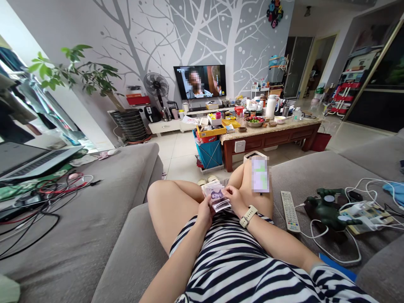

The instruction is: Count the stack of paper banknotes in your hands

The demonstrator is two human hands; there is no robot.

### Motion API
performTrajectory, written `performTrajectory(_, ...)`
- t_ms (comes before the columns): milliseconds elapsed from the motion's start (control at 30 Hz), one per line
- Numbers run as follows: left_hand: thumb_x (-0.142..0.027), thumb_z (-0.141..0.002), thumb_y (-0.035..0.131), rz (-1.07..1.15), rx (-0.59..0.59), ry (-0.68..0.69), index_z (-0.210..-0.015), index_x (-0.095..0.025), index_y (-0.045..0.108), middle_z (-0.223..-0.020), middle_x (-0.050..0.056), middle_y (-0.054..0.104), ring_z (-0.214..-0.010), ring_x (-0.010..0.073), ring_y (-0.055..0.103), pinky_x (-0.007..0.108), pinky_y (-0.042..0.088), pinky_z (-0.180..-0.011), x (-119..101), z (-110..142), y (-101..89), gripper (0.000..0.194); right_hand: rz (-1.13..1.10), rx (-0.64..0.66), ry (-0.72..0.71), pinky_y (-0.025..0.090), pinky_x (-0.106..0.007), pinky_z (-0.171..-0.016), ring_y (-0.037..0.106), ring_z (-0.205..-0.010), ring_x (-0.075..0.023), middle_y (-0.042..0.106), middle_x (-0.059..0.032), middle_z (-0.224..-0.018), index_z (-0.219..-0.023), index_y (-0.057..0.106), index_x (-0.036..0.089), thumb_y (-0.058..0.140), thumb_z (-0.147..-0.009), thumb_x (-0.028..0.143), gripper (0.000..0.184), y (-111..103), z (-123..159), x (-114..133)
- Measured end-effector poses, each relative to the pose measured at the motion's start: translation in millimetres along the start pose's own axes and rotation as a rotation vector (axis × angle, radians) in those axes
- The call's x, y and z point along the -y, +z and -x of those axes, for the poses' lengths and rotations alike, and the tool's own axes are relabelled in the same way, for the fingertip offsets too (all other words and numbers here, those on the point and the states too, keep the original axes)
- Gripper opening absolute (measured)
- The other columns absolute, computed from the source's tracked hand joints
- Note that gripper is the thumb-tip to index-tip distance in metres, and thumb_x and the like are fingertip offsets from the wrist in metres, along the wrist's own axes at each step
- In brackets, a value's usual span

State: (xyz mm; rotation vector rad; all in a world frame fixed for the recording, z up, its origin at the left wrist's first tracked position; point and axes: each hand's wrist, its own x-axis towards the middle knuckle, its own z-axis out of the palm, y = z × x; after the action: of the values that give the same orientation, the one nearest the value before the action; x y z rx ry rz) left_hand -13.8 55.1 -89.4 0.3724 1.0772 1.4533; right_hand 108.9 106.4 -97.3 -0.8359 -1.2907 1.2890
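Note:
I sit cross-legged on a grey sofa [104,219] in a striped dress. A stack of banknotes [215,194] rests in my lap between both hands. My left hand [205,209] grips the stack from the left side. My right hand [234,198], with a watch on the wrist, holds the right edge with the fingers on the top note. A phone [260,173] leans on my right knee, its screen blurred.
A white remote [290,211], a dark green toy [328,208] and white cables [362,198] lie on the sofa to my right. A laptop [28,160] and tangled wires sit at left. Ahead stand a cluttered coffee table [271,130] and a TV [200,81].

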Motion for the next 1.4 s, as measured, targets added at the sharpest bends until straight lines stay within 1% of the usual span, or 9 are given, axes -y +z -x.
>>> performTrajectory(167,-0.035,-0.084,0.054,0.028,-0.019,-0.004,-0.109,-0.009,0.064,-0.083,0.012,0.074,-0.076,0.0207,0.071,0.034,0.057,-0.074,-0.1,-2.2,0.9,0.037,-0.017,0.018,-0.009,0.041,-0.027,-0.060,0.048,-0.062,-0.0149,0.055,0.0013,-0.065,-0.069,0.056,0.019,0.067,-0.073,0.047,0.031,-1.3,4.1,7.0)
performTrajectory(300,-0.035,-0.085,0.054,0.032,-0.036,-0.017,-0.111,-0.009,0.064,-0.081,0.012,0.073,-0.075,0.0210,0.071,0.034,0.057,-0.073,-1.7,-1.0,2.1,0.039,-0.041,0.034,-0.007,0.041,-0.027,-0.060,0.049,-0.061,-0.0150,0.056,0.0011,-0.065,-0.070,0.057,0.019,0.067,-0.072,0.046,0.029,-1.2,6.6,10.5)
performTrajectory(500,-0.034,-0.086,0.051,0.018,-0.066,-0.025,-0.109,-0.009,0.065,-0.080,0.012,0.074,-0.075,0.0210,0.071,0.034,0.058,-0.072,-6.2,5.7,7.5,0.036,-0.066,0.042,-0.002,0.041,-0.027,-0.059,0.048,-0.060,-0.0141,0.054,0.0018,-0.064,-0.070,0.058,0.018,0.068,-0.072,0.044,0.028,-0.5,7.0,11.0)
performTrajectory(767,-0.033,-0.086,0.051,-0.006,-0.095,-0.020,-0.109,-0.010,0.064,-0.080,0.012,0.073,-0.074,0.0206,0.071,0.033,0.058,-0.070,-8.2,9.6,9.6,0.035,-0.081,0.055,0.009,0.042,-0.028,-0.061,0.050,-0.061,-0.0147,0.058,0.0009,-0.066,-0.075,0.062,0.018,0.067,-0.072,0.046,0.028,-1.5,7.2,10.3)
performTrajectory(1067,-0.033,-0.086,0.052,-0.015,-0.093,-0.003,-0.108,-0.010,0.065,-0.080,0.011,0.073,-0.073,0.0186,0.070,0.031,0.057,-0.071,-6.2,5.7,5.8,0.034,-0.078,0.065,-0.003,0.040,-0.028,-0.060,0.048,-0.060,-0.0148,0.055,0.0013,-0.065,-0.071,0.061,0.019,0.065,-0.074,0.046,0.028,-2.0,7.8,12.9)
performTrajectory(1167,-0.033,-0.086,0.052,-0.011,-0.084,-0.004,-0.108,-0.010,0.065,-0.080,0.012,0.073,-0.073,0.0193,0.070,0.032,0.057,-0.071,-5.3,4.8,6.2,0.034,-0.071,0.066,0.001,0.038,-0.028,-0.058,0.047,-0.059,-0.0150,0.054,0.0012,-0.062,-0.068,0.059,0.020,0.065,-0.074,0.048,0.030,-1.9,8.5,14.7)
performTrajectory(1333,-0.030,-0.084,0.052,0.003,-0.040,-0.012,-0.109,-0.009,0.065,-0.081,0.013,0.074,-0.076,0.0213,0.071,0.033,0.057,-0.073,-3.6,3.7,6.6,0.035,-0.069,0.070,0.029,0.036,-0.028,-0.052,0.044,-0.051,-0.0148,0.055,-0.0001,-0.057,-0.067,0.055,0.020,0.055,-0.080,0.056,0.038,0.0,8.2,14.7)
performTrajectory(1400,-0.028,-0.083,0.053,0.000,-0.036,-0.015,-0.108,-0.008,0.065,-0.080,0.013,0.074,-0.075,0.0212,0.071,0.033,0.058,-0.072,-3.7,3.8,5.7,0.034,-0.063,0.053,0.024,0.036,-0.028,-0.053,0.044,-0.051,-0.0148,0.052,0.0013,-0.055,-0.067,0.053,0.021,0.058,-0.078,0.055,0.037,0.2,6.5,12.9)
